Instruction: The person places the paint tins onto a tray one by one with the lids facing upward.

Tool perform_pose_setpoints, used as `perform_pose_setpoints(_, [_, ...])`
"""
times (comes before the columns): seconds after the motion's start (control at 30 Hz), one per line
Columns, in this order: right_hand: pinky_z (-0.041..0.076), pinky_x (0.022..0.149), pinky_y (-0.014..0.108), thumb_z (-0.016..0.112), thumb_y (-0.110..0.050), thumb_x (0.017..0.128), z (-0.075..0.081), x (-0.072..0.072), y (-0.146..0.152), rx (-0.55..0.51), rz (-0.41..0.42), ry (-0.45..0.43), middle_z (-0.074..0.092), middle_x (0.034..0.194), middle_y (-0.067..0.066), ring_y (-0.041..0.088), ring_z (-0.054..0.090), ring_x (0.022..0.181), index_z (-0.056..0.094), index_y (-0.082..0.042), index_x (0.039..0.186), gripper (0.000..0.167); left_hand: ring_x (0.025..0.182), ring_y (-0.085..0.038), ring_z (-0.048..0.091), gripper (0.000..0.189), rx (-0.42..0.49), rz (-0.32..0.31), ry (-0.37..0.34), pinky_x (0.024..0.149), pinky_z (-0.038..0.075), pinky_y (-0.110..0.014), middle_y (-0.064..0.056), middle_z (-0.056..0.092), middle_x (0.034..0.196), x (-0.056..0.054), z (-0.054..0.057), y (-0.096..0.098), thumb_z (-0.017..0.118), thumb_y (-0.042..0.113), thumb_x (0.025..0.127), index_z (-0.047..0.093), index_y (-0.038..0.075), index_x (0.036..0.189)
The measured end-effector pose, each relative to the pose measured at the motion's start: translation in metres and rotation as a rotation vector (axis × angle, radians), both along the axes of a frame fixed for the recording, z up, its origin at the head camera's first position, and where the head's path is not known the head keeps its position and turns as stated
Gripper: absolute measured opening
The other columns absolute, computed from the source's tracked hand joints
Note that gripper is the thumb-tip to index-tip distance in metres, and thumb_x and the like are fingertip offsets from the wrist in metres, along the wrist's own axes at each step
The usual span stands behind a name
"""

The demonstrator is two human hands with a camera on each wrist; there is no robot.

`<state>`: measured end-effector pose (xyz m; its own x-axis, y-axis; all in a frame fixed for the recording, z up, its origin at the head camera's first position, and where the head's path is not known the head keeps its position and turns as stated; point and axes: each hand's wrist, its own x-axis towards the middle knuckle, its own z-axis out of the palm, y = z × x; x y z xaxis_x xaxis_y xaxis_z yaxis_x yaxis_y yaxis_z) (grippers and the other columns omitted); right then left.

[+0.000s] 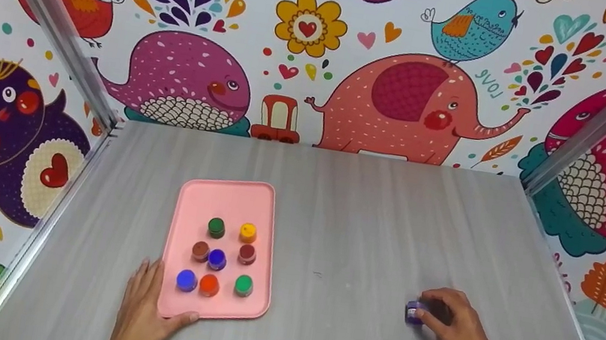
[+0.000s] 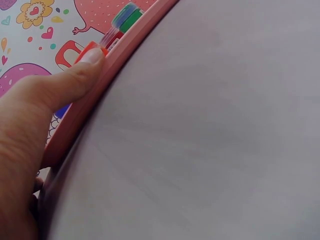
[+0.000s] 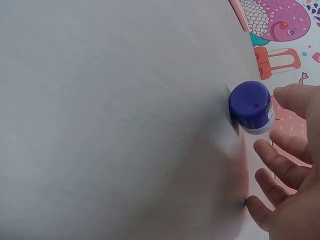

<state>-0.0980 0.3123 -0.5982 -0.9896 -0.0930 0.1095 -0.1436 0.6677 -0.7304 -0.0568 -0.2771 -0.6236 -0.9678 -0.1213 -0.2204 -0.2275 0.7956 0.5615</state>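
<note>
A small paint jar with a purple lid [image 1: 414, 313] appears to lie on its side on the table, right of centre. My right hand [image 1: 463, 332] is just right of it, thumb close to the jar and fingers loosely bent. In the right wrist view the purple jar [image 3: 251, 107] sits beyond the spread fingertips, not enclosed by them. A pink tray [image 1: 225, 200] holds several small paint jars with green, yellow, brown, blue and orange lids. My left hand [image 1: 144, 309] rests at its near left corner, fingers straight along the side, thumb [image 2: 75, 82] against the near rim.
The grey table [image 1: 343, 225] ends at a back wall with printed cartoon animals [image 1: 404, 107]. Metal posts [image 1: 48, 14] stand at the left and right back corners. Table surface stretches between the tray and the purple jar.
</note>
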Motion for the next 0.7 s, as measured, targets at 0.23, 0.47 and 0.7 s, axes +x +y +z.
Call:
perform_pose_setpoints(0.23, [0.043, 0.094, 0.006, 0.095, -0.019, 0.089, 0.0004, 0.0019, 0.0012, 0.018, 0.002, 0.014, 0.071, 0.115, -0.008, 0.009, 0.055, 0.112, 0.08, -0.019, 0.113, 0.028, 0.166, -0.054, 0.001, 0.147, -0.008, -0.005, 0.009, 0.134, -0.002, -0.068, -0.034, 0.012, 0.179, 0.0001, 0.0007, -0.0008, 0.086, 0.077, 0.078, 0.012, -0.007, 0.173])
perform_pose_setpoints(0.47, [0.042, 0.098, 0.005, 0.093, -0.023, 0.092, 0.0016, 0.0043, 0.0018, 0.031, 0.028, -0.015, 0.069, 0.117, -0.009, 0.012, 0.053, 0.114, 0.08, -0.02, 0.116, 0.028, 0.166, -0.053, 0.0, 0.15, -0.008, 0.001, -0.011, 0.133, -0.002, -0.071, -0.034, 0.011, 0.179, 0.0002, 0.0002, -0.0003, 0.085, 0.081, 0.076, 0.01, -0.005, 0.173])
perform_pose_setpoints(0.7, [0.042, 0.099, 0.003, 0.094, -0.021, 0.09, -0.0005, 0.0071, 0.0045, 0.005, 0.094, 0.009, 0.068, 0.119, -0.009, 0.008, 0.055, 0.115, 0.079, -0.018, 0.12, 0.033, 0.166, -0.054, 0.001, 0.149, -0.016, 0.001, -0.012, 0.133, -0.001, -0.071, -0.035, 0.012, 0.178, -0.0002, 0.0004, 0.0, 0.085, 0.081, 0.076, 0.012, -0.006, 0.173])
